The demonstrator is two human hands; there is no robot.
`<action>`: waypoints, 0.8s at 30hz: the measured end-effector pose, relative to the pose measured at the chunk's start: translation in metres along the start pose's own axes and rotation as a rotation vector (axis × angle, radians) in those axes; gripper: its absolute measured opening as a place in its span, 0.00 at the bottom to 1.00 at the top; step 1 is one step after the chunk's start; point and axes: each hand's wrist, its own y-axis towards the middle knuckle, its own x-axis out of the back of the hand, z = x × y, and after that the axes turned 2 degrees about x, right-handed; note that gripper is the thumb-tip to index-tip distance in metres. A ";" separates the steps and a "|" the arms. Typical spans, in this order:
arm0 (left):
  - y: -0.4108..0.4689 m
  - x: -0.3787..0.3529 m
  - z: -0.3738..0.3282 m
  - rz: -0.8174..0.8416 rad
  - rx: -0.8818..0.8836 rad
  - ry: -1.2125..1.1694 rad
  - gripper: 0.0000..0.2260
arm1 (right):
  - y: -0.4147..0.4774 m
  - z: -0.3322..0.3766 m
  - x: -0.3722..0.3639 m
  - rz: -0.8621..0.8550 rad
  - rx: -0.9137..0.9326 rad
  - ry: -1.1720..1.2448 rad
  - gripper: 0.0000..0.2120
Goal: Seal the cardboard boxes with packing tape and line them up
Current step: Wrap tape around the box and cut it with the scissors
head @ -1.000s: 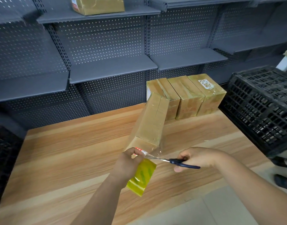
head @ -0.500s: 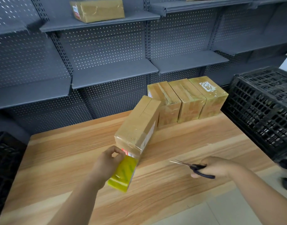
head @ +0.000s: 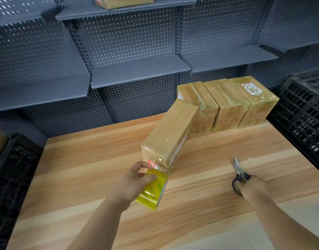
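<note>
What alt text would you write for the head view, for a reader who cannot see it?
A person's left hand grips a yellow tape roll at the near end of a cardboard box on a wooden table, while the right hand holds scissors. Three taped boxes stand in a row behind.

- The open-work box (head: 168, 136) is a long brown carton with glossy clear tape over its top seam and near end. It lies askew on the middle of the tabletop, its far end against the row.
- Three sealed boxes (head: 227, 103) stand side by side, touching, at the tabletop's far right corner. The rightmost bears a white label.
- The packing tape roll (head: 153, 189), yellowish and translucent, is gripped by the left hand (head: 135, 179) just before the carton's near end.
</note>
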 end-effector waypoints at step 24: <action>0.027 0.003 0.023 -0.014 0.042 -0.290 0.08 | -0.091 0.286 0.055 0.609 0.422 0.825 0.17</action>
